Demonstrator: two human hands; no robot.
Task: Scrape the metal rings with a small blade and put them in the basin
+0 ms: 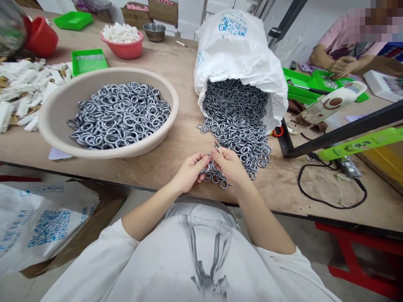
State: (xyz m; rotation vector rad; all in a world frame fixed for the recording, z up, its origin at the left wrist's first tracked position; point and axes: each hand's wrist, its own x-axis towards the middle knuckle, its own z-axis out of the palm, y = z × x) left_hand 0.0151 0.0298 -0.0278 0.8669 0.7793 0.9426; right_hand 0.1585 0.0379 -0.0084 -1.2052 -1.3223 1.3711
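My left hand [189,171] is closed in a pinch on a small grey ring at the near edge of a spilled heap. Close against it, my right hand [232,167] grips a thin, pale-handled knife [219,149] with a dark pointed tip. The fingertips of both hands meet over the ring, and most of that ring is hidden by them. Loose grey rings [242,136] spill over the table from the mouth of a white woven sack [234,52]. To the left, a wide beige basin [171,98] contains many more such rings.
White pieces [23,90] are piled left of the basin. Behind stand a red bowl [126,48], a metal bowl [154,32] and green trays [74,21]. A black metal post [346,130] and a cable [299,180] lie rightward. Another person's hands [343,66] work over green trays.
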